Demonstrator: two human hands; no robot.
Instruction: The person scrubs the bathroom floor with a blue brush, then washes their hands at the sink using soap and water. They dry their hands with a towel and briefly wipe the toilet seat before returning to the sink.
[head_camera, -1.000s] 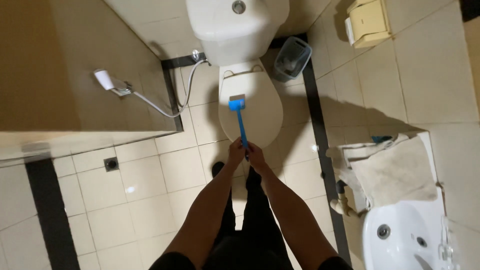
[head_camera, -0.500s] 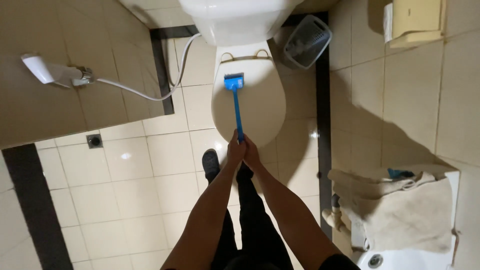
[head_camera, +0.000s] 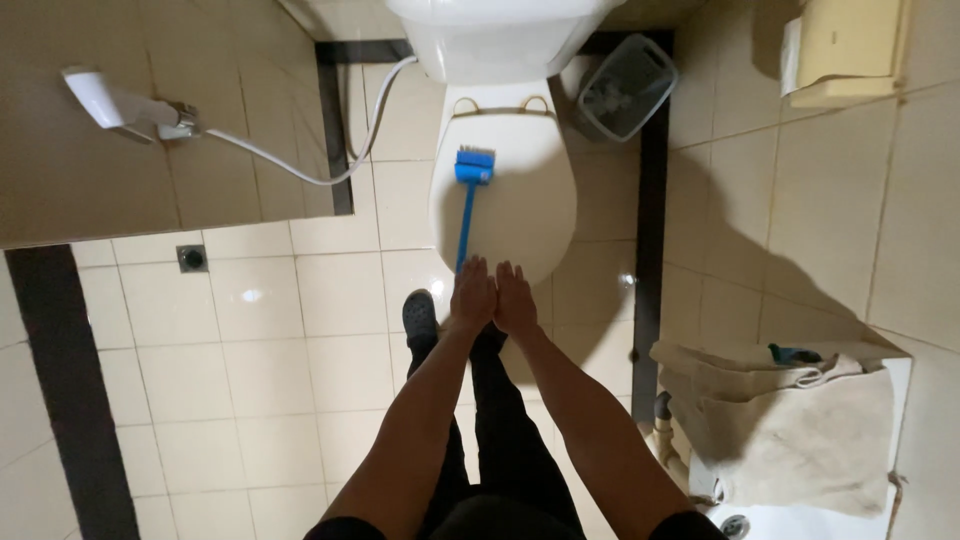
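The left hand (head_camera: 472, 293) gripped the near end of the blue brush (head_camera: 467, 205), its fingers closed round the handle, while the right hand (head_camera: 514, 297) lay touching it side by side with fingers stretched flat; whether those held the handle could not be told. The brush ran away from the hands, its bristled head resting on the closed white toilet lid (head_camera: 520, 190). A grey bin (head_camera: 625, 88) stood just right of the toilet, a white sprayer (head_camera: 115, 105) with its hose hung on the left wall, a beige cloth (head_camera: 800, 420) draped the sink at lower right, and a black shoe (head_camera: 419, 315) stood on the tiled floor (head_camera: 240, 380).
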